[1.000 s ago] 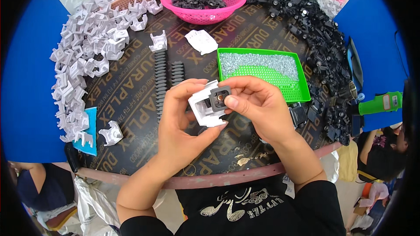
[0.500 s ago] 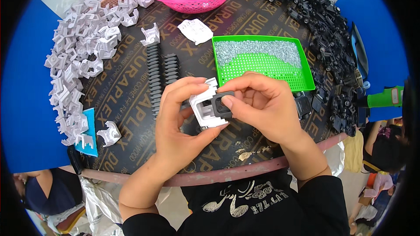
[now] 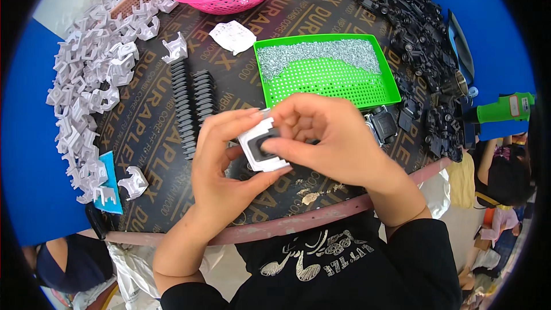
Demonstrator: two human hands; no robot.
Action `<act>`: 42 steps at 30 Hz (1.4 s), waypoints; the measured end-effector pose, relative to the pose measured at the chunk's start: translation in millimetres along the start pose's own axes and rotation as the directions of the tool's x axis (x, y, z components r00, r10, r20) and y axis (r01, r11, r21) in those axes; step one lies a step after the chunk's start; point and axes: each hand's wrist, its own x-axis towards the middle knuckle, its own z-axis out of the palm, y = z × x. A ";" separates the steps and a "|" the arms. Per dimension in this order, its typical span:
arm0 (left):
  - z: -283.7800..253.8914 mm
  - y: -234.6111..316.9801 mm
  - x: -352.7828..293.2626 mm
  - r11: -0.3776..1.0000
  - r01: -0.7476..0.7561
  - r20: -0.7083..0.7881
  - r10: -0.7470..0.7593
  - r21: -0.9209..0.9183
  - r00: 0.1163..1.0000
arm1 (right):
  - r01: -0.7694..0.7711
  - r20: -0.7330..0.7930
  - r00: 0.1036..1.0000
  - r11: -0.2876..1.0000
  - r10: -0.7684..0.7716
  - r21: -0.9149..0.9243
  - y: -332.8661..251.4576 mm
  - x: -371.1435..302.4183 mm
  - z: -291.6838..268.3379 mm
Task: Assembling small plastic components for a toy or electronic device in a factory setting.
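My left hand (image 3: 217, 163) grips a white plastic housing (image 3: 271, 166) by its ends, fingers on the far end and thumb at the near end. A black, roughly square plastic piece (image 3: 258, 148) sits inside the housing's opening. The thumb of my right hand (image 3: 338, 140) presses on that black piece, while its other fingers curl by the housing's far end. Whether those fingers also pinch the piece is partly hidden. Left of my hands, two rows of stacked black ribbed parts (image 3: 182, 109) lie on the table, with one white housing (image 3: 175, 49) at the far end.
White housings (image 3: 86, 97) heap along the left edge, and black parts (image 3: 422, 51) along the right. A green tray (image 3: 321, 83) of small metal pieces lies beyond my hands. Farther back stand a pink basket (image 3: 229, 3) and a paper scrap (image 3: 232, 37). A green-handled tool (image 3: 505, 108) is at right.
The black piece has gone from the housing's side into its opening, under my right thumb. Both hands have moved slightly left in the picture, and the whole view has shifted.
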 end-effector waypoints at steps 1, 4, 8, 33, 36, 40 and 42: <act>3.7 1.4 0.9 1.000 0.013 0.013 -0.013 -0.020 1.000 | -0.018 -0.004 1.000 0.999 0.018 0.046 -0.8 -0.9 2.3; 8.2 -3.4 -1.2 0.996 0.018 -0.020 -0.020 -0.089 1.000 | -0.043 -0.041 0.998 0.998 0.041 -0.052 -16.1 -3.8 3.4; -2.9 2.6 -8.3 0.855 0.241 -0.019 -0.281 -0.459 0.960 | 0.164 -0.103 0.963 0.847 -0.248 -0.506 -28.1 -3.1 -38.5; 4.6 -8.8 -0.4 0.819 0.173 -0.014 -0.216 -0.547 0.976 | 0.485 0.162 0.831 0.549 -0.533 -0.680 -15.3 -8.7 0.8; -1.6 -4.3 4.5 0.816 0.176 -0.072 -0.257 -0.550 0.964 | 0.466 0.193 0.866 0.605 -0.460 -0.646 -15.4 -10.1 2.8; -5.2 -3.9 1.6 0.846 0.117 -0.114 -0.204 -0.521 0.972 | 0.462 0.200 0.876 0.647 -0.439 -0.607 -9.1 -6.6 -0.2; -5.2 -4.5 0.7 0.860 0.097 -0.121 -0.180 -0.501 0.976 | 0.473 0.198 0.872 0.671 -0.447 -0.571 -8.8 -6.6 -3.9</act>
